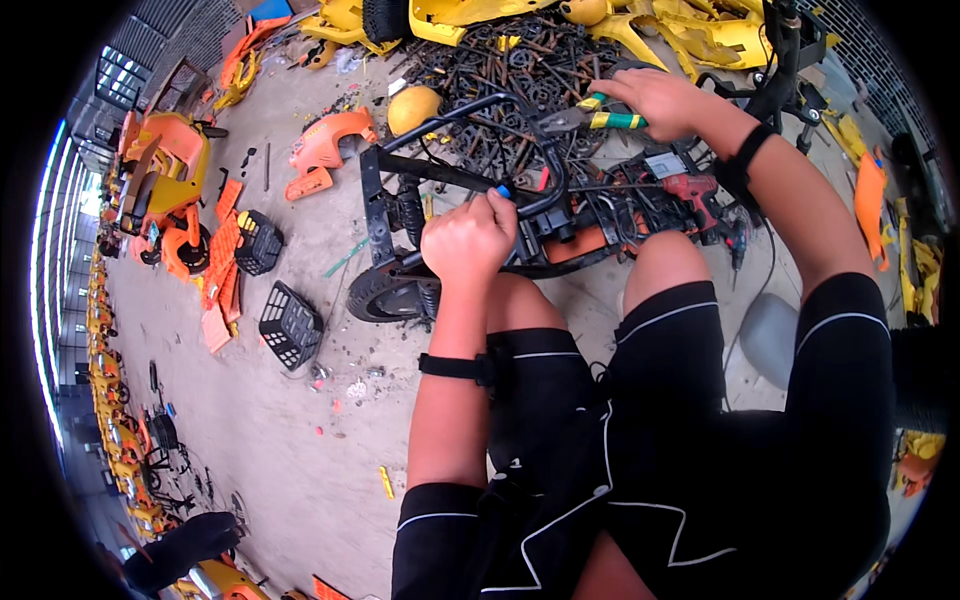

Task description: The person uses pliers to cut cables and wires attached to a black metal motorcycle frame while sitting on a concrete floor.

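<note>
My right hand (660, 100) holds pliers (618, 120) with green-and-yellow handles, their jaws beside the bent tube of a black metal vehicle frame (375, 200). My left hand (465, 235) is closed over the frame's lower part, with a small blue piece (503, 192) showing at the thumb; what exactly it grips is hidden. The frame stands before my knees with a wheel (370, 295), a shock absorber and cables. A red power drill (690, 192) lies on the right part of it, by a silver box (662, 163).
Behind lies a heap of dark metal parts (470, 70), a yellow rounded piece (413, 110) and yellow panels (705, 35). To the left are orange panels (325, 140), black baskets (290, 325) and orange scooters (165, 165). A grey rounded object (765, 340) sits at my right.
</note>
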The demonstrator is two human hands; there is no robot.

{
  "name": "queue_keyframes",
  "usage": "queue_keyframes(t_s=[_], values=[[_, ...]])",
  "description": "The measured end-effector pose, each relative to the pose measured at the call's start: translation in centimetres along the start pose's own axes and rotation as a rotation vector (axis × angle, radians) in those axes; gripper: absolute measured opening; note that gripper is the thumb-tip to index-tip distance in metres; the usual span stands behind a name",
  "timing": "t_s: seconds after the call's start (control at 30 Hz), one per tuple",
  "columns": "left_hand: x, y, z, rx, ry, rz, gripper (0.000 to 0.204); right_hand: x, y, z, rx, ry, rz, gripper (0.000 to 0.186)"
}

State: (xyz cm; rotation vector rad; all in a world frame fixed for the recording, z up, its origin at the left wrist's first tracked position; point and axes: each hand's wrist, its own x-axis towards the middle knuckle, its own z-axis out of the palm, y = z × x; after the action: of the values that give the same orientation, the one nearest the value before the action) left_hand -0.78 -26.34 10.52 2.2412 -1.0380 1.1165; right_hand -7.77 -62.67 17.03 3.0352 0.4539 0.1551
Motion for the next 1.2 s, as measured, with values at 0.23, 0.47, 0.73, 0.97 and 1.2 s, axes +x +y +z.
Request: queue_keyframes(t_s=[0.23, 0.47, 0.73, 0.97, 1.2], values=[[-0.3, 0.5, 0.3, 0.018, -0.033, -0.018, 0.04, -5.2, -16.2, -4.7, -0.043, -0.089, 0.671, 0.086], [-0.2, 0.1, 0.2, 0.043, -0.061, 0.014, 0.04, -4.6, -16.3, -4.7, -0.043, -0.009, 0.66, 0.085], [0.1, 0.7, -0.3, 0.031, -0.052, 0.0, 0.039, -3.4, -4.1, -1.4, 0.004, -0.114, 0.256, 0.097], [0.0, 0.2, 0.1, -0.001, -0.015, 0.006, 0.04, 6.9, 3.5, -4.2, -0.279, -0.14, -0.244, 0.103], [-0.3, 0.1, 0.0, -0.002, -0.014, -0.024, 0.042, 0.9, -0.6, -4.5, -0.185, -0.201, 0.058, 0.09]])
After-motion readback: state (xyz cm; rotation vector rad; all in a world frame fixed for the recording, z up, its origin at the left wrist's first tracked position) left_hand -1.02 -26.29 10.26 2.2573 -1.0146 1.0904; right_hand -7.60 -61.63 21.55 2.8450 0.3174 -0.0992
